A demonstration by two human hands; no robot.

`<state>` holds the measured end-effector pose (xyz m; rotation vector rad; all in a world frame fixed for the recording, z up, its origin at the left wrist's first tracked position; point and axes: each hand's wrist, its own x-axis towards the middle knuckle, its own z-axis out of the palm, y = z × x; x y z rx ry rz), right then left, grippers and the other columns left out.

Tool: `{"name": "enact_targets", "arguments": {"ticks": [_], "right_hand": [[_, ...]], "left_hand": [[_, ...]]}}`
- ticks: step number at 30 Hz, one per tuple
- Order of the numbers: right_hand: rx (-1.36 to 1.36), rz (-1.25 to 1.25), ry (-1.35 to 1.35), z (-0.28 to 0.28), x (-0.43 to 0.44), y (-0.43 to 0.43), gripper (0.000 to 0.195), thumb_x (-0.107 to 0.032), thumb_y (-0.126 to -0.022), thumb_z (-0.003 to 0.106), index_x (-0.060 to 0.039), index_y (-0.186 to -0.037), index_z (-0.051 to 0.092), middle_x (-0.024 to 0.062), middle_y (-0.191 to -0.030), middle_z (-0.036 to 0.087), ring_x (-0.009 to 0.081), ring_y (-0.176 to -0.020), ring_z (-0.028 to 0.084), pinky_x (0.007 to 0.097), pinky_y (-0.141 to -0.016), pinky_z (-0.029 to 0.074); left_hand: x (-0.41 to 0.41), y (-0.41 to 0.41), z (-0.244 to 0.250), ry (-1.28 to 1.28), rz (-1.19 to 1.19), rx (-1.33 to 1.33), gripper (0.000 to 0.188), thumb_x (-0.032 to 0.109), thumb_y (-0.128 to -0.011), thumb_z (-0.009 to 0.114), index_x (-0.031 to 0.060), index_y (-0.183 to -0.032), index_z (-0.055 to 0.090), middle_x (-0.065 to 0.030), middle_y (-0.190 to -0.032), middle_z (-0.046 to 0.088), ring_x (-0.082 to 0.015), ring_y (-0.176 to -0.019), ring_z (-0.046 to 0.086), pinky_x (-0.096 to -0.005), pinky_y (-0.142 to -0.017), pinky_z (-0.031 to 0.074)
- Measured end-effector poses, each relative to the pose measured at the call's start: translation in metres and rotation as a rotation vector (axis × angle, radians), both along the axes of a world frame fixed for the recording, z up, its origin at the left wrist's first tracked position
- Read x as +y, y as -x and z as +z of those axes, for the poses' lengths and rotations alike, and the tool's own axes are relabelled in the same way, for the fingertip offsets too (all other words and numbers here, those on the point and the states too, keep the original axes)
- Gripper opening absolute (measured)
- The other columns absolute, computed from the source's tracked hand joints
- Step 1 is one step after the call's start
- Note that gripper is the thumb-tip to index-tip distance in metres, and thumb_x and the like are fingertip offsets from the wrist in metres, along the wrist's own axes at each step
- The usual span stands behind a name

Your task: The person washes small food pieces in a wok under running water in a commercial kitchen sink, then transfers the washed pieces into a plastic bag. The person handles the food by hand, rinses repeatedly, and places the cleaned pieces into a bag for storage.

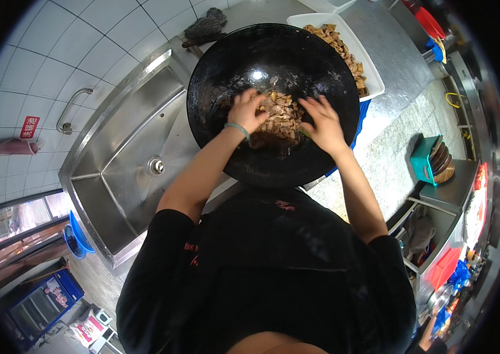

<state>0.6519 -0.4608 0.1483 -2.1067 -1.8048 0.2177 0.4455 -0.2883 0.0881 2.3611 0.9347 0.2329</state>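
Note:
A large black wok (272, 170) sits before me, partly over the edge of a steel sink. Brown chopped meat pieces (280, 116) lie heaped at its middle. My left hand (248, 111), with a pale green bangle at the wrist, is at the left side of the heap, fingers spread. At the right side is my right hand (323, 124), its fingers apart, beside a small bit of green. Whether the fingertips touch the meat is hard to tell. Behind the wok, to the right, a white plastic tub (371, 71) holds more brown meat pieces.
The steel sink basin (117, 177) lies at left, below a tiled wall with a faucet (66, 127). A dark scouring pad (208, 24) rests behind the wok. A steel counter (398, 57) extends right. A teal basket (424, 159) stands further right. Part of another person (429, 334) shows at lower right.

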Motion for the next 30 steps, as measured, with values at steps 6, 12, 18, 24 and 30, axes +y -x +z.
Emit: {"name": "enact_targets", "arguments": {"ticks": [6,12,18,24,30], "right_hand": [[0.063,0.1,0.249,-0.046,0.094,0.021,0.081,-0.046,-0.081,0.073,-0.0245,-0.15,0.037,0.0093,-0.16,0.026,0.0336,-0.146,0.021,0.0477,-0.117,0.022],[0.425,0.046,0.29,-0.091,0.084,0.031,0.051,-0.052,-0.091,0.059,-0.0171,-0.128,0.064,0.0053,-0.134,0.059,0.028,-0.128,0.044,0.0412,-0.11,0.03],[0.988,-0.001,0.392,-0.083,0.085,0.026,0.041,-0.035,-0.098,0.058,-0.0086,-0.128,0.063,0.0152,-0.13,0.061,0.0342,-0.121,0.056,0.0318,-0.103,0.042],[-0.02,0.048,-0.303,0.032,0.017,0.017,0.046,-0.011,-0.082,0.071,-0.0109,-0.127,0.061,0.0114,-0.141,0.052,0.0369,-0.138,0.038,0.0493,-0.112,0.031],[1.059,-1.176,-0.294,-0.027,-0.018,-0.118,0.072,-0.055,-0.094,0.057,-0.0003,-0.139,0.041,0.0107,-0.1,0.065,0.023,-0.074,0.066,0.0295,-0.053,0.049]], "left_hand": [[0.032,-0.008,-0.024,-0.111,-0.173,0.181,0.049,0.032,-0.095,0.058,0.0197,-0.142,0.05,-0.0025,-0.151,0.039,-0.0313,-0.139,0.031,-0.0444,-0.114,0.03],[0.005,0.016,-0.042,0.347,-0.057,-0.03,0.04,0.027,-0.099,0.051,0.0145,-0.137,0.055,-0.0076,-0.139,0.053,-0.0277,-0.128,0.047,-0.0375,-0.109,0.037],[-0.004,0.034,-0.051,1.001,0.25,-0.447,0.041,0.022,-0.099,0.054,0.0087,-0.138,0.053,-0.0127,-0.141,0.052,-0.0204,-0.129,0.049,-0.0299,-0.109,0.036],[-0.006,0.105,0.028,-0.434,0.355,-0.427,0.064,0.007,-0.073,0.068,0.0004,-0.134,0.052,-0.0232,-0.132,0.054,-0.0436,-0.127,0.045,-0.0462,-0.111,0.033],[-0.011,0.162,-0.043,1.393,0.977,-0.81,0.038,0.011,-0.084,0.068,-0.0002,-0.12,0.062,-0.0134,-0.113,0.068,-0.0277,-0.103,0.065,-0.0417,-0.096,0.051]]}}
